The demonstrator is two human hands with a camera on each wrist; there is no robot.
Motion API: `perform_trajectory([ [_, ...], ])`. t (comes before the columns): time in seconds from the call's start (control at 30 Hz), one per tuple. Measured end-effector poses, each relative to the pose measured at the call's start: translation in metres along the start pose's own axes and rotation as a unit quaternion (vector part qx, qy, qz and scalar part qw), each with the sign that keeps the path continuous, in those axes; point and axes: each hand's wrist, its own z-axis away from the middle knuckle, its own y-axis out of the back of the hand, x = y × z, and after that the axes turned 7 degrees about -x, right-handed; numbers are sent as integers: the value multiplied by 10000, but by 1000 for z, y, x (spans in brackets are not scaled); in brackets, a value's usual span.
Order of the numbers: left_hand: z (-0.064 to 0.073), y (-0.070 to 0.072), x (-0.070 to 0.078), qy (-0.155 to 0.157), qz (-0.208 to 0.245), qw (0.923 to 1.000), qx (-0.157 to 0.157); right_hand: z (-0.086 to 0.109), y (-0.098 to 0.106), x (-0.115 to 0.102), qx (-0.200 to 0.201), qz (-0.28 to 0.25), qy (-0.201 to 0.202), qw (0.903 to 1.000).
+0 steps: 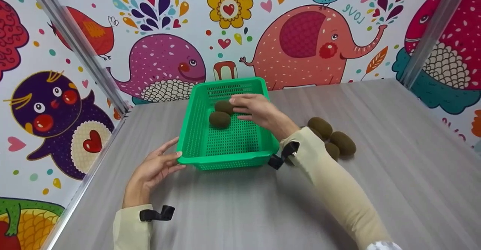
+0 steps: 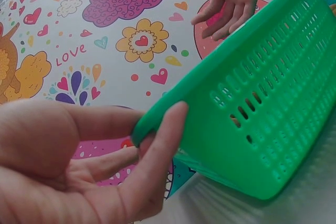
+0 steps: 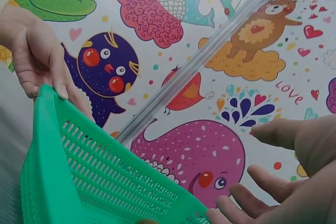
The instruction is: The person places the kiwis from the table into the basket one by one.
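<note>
A green plastic basket (image 1: 227,159) stands on the table, with two brown kiwis (image 1: 220,120) lying inside it. At the basket's near left corner, my left hand (image 1: 156,166) pinches the rim between thumb and fingers, which the left wrist view shows close up. My right hand (image 1: 259,111) is over the basket, fingers extended and spread, its fingertips overlapping the farther kiwi (image 1: 224,107) in the head view. Nothing shows between those fingers in the right wrist view.
Several more kiwis (image 1: 342,144) lie together on the grey wood-grain table (image 1: 233,212) to the right of the basket, partly hidden by my right sleeve. Behind stands a wall with cartoon animals (image 1: 304,47), and metal posts (image 1: 77,47) rise at both sides.
</note>
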Motion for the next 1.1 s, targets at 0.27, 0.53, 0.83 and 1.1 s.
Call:
perform_trajectory([
  [0.27,-2,-2,3,10,-22,10000,-49,30,18,5,265,33,393,9989],
  [0.53,-2,-3,2,76,-30,10000,41,60,38,7,419,262,456,9977],
  [0.83,1,-1,-1,41,-13,10000,72,89,58,10,638,352,717,9948],
  [1.1,1,1,0,7,-24,10000,58,112,81,8,892,397,634,9932],
])
